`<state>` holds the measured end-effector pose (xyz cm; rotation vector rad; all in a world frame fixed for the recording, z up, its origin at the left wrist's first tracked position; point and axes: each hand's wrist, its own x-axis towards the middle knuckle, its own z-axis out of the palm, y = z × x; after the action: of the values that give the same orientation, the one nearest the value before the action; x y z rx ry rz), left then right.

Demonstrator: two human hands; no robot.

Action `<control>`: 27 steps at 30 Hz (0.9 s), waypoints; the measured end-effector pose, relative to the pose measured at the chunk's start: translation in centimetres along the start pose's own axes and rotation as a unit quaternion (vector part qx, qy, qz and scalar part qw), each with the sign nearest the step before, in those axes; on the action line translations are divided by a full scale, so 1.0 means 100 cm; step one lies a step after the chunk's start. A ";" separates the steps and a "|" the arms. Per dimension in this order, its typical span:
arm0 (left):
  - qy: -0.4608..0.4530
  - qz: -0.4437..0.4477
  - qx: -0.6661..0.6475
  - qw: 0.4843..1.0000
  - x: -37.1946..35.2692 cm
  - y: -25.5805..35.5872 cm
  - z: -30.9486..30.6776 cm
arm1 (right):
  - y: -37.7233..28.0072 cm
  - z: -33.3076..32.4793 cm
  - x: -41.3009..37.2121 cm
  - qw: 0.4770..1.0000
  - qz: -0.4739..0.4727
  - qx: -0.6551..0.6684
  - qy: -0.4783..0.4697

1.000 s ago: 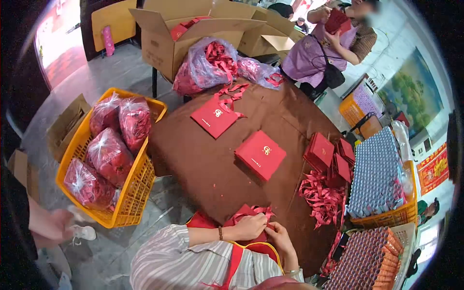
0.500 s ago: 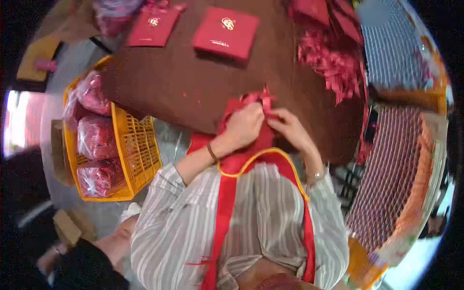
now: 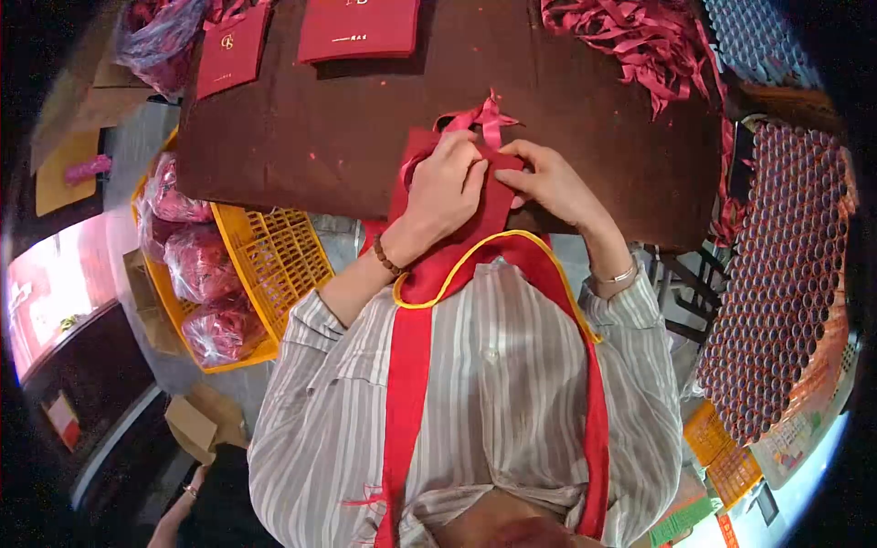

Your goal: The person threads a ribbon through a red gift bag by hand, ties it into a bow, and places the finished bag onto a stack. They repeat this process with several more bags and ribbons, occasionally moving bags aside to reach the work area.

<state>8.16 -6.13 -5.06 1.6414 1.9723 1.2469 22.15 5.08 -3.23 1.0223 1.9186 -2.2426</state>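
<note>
At the near edge of the brown table, a red gift bag [image 3: 491, 203] lies half over the edge, against the red apron with yellow trim. Pink ribbon [image 3: 493, 114] sticks up at its far end. My left hand [image 3: 445, 187] rests on the bag with fingers bent and closed at its upper part; the fingertips are partly hidden. My right hand [image 3: 552, 185] pinches the bag's right top edge between thumb and fingers. Both hands are close together, a small gap apart.
A stack of red printed bags [image 3: 358, 35] and another red bag [image 3: 231, 55] lie at the back. A heap of pink ribbons [image 3: 653, 46] is at back right. At left stands a yellow crate [image 3: 283, 260] of plastic-wrapped bundles. Trays of small round items [image 3: 776, 274] stand at right.
The view has shifted, so the table's things sit higher and further left. My right hand has moved from near the ribbon to the bag's right edge; my left stays on the bag.
</note>
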 end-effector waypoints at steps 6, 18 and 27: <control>-0.021 -0.003 0.012 1.000 0.004 0.006 0.001 | -0.001 0.000 -0.004 0.998 -0.007 -0.060 0.030; -0.031 -0.021 -0.016 0.999 0.003 0.004 0.001 | -0.008 0.000 -0.009 0.995 0.024 -0.091 0.038; -0.004 0.042 0.025 0.999 0.001 0.011 -0.002 | -0.009 0.003 -0.007 0.996 0.029 -0.082 0.036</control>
<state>8.72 -6.20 -4.09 1.7687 1.9638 1.2269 22.22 4.78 -2.04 1.1331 2.0340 -2.0052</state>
